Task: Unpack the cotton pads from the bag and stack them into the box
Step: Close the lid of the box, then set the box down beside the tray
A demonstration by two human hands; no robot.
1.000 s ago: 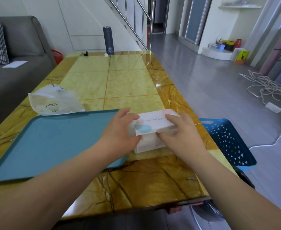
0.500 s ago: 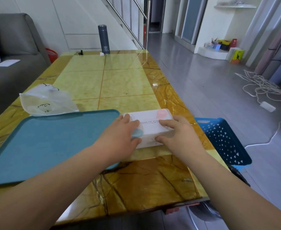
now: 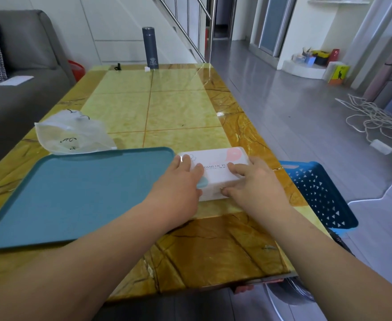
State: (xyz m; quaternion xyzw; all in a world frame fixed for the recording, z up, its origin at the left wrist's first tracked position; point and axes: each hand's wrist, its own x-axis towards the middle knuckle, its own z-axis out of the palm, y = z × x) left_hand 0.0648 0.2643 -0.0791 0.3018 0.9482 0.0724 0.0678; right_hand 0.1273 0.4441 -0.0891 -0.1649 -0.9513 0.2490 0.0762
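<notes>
box [image 3: 215,169]: white, printed "COSMETIC PU…", with a pink mark at its far right corner and a pale blue one at its near left. It stands flat on the desk, at 3 o'clock of the near half and close to the right edge. The lid is seen closed.
cotton pads: hidden. What lies under the lid cannot be told.
left hand [image 3: 181,181]: laid on the box's left end, at its 9 o'clock. The fingers are kept fairly straight on the lid and the thumb is set against the near wall, so nothing is clasped.
right hand [image 3: 254,181]: clamped on the box's right end, at its 3 o'clock. The forefinger is stretched over the lid, the other fingers are bent over the right edge, and the thumb is bent against the near wall.
plastic bag [image 3: 74,135]: clear and crumpled, with black marks. It lies on the desk at 10 o'clock of the box, just beyond the tray's far rim, and its contents cannot be made out.
tray [image 3: 74,195]: teal and flat, set at 9 o'clock of the box, with its far right corner just beside the box. Its near right corner is crossed by the left forearm.
desk [image 3: 178,107]: topped in glossy yellow and brown marble pattern.
flask [image 3: 150,50]: dark grey and upright, at 12 o'clock on the desk's far edge.
basket [image 3: 317,195]: blue, pierced with triangles, at 3 o'clock of the box. It sits beside the desk and lower than its top.
sofa [image 3: 16,105]: grey, at 9 o'clock of the desk.
cable [image 3: 371,117]: white, lying loose on the floor at 2 o'clock.
</notes>
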